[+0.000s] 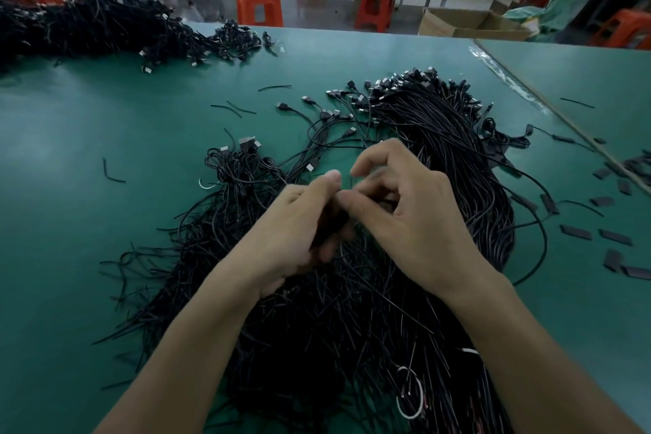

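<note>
While left fingers (327, 183) curl round black cables (333, 222), right fingers (354, 205) pinch them.

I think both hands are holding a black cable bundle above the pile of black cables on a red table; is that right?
Not quite: the table is green, not red, as the head view shows. The left hand and right hand do hold a black cable bundle above the pile of black cables.
</note>
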Available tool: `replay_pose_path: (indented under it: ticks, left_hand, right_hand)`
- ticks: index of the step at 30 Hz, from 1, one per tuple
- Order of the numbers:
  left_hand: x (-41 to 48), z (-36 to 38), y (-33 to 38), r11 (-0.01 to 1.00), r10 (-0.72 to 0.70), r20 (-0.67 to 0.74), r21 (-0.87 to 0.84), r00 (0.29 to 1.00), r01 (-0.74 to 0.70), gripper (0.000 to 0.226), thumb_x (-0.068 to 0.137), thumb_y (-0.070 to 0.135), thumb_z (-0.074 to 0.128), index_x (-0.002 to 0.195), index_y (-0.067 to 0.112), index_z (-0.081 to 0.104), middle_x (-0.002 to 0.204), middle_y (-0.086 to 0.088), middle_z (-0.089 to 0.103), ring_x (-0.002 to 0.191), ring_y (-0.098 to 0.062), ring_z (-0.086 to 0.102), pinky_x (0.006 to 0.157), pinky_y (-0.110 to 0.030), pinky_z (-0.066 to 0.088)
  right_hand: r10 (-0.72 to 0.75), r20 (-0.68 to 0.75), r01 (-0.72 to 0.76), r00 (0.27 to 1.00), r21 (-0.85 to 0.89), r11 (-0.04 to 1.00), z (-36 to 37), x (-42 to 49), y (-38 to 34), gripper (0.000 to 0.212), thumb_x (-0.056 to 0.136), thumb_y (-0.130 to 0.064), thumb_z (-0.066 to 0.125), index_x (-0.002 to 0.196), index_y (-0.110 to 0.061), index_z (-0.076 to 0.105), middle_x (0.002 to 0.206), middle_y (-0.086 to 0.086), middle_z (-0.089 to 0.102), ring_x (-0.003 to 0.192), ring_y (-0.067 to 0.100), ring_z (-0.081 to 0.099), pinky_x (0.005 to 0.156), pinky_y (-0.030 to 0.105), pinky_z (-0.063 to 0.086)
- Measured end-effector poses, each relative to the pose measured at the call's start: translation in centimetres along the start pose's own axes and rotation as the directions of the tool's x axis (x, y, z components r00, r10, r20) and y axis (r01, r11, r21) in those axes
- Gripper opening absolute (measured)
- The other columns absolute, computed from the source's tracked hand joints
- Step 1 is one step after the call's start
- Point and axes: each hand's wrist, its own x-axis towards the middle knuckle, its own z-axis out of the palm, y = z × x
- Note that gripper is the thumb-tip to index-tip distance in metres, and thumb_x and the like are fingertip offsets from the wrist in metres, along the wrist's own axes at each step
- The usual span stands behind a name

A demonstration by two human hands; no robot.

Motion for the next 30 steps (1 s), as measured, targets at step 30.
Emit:
replay_pose_path:
  ticks: [30]
  left_hand:
    - [0.9, -0.8, -0.4, 0.989, 0.137, -0.367, 0.003, 0.920, -0.146, 0.064, 0.104, 0.049, 0.034, 0.047, 0.020, 0.045, 0.041, 0.007, 0.035, 0.036, -0.007, 0.029, 0.033, -0.017, 0.026]
  right_hand:
    - [0.332, 0.325, -0.102, 0.886, -0.561, 0.821, 3.6, -2.4, -0.2, 0.013, 0.101, -0.032, 0.050, 0.107, -0.025, 0.059, 0.098, -0.007, 0.043, 0.087, 0.015, 0.046, 0.067, 0.027, 0.036]
